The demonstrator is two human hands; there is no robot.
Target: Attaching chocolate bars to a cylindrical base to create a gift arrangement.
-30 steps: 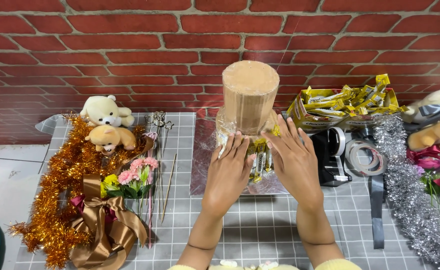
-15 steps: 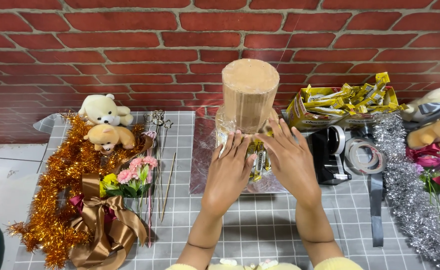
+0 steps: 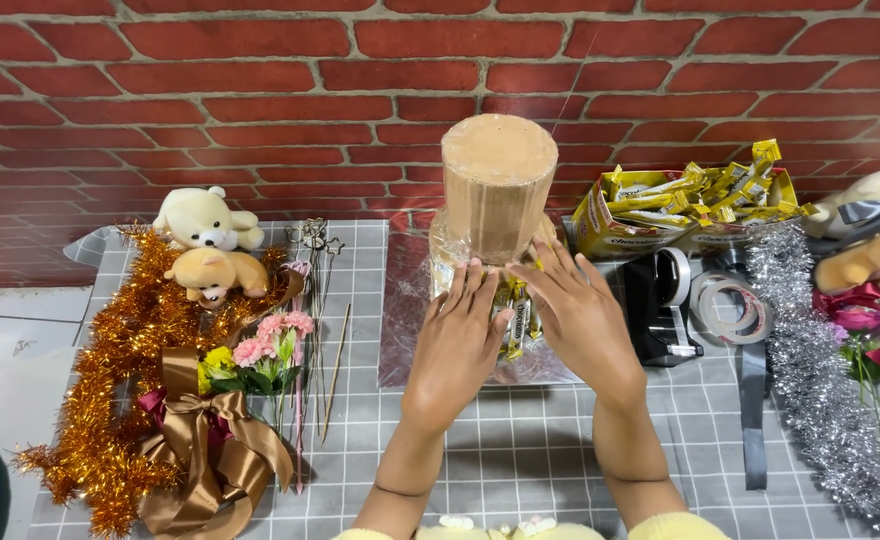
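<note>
A tall brown cardboard cylinder (image 3: pixel 498 180) stands upright on a shiny silver board (image 3: pixel 410 320) at the table's middle. Yellow snack sachets (image 3: pixel 512 318) wrapped in clear film ring its base. My left hand (image 3: pixel 457 345) lies flat against the sachets on the near left side, fingers pointing up. My right hand (image 3: pixel 578 318) presses the near right side, fingers spread toward the cylinder. Both hands touch the wrapped ring; neither grips anything.
Orange tinsel (image 3: pixel 110 360), two small teddy bears (image 3: pixel 208 245), a bronze ribbon bow (image 3: pixel 205 455), fake flowers (image 3: pixel 260 350) and thin sticks lie left. A yellow sachet box (image 3: pixel 695 200), black tape dispenser (image 3: pixel 660 300), tape rolls (image 3: pixel 730 305), silver tinsel (image 3: pixel 820 380) and plush toys sit right. Brick wall behind.
Both hands have shifted slightly lower on the sachet ring and closer together; the cylinder stays put.
</note>
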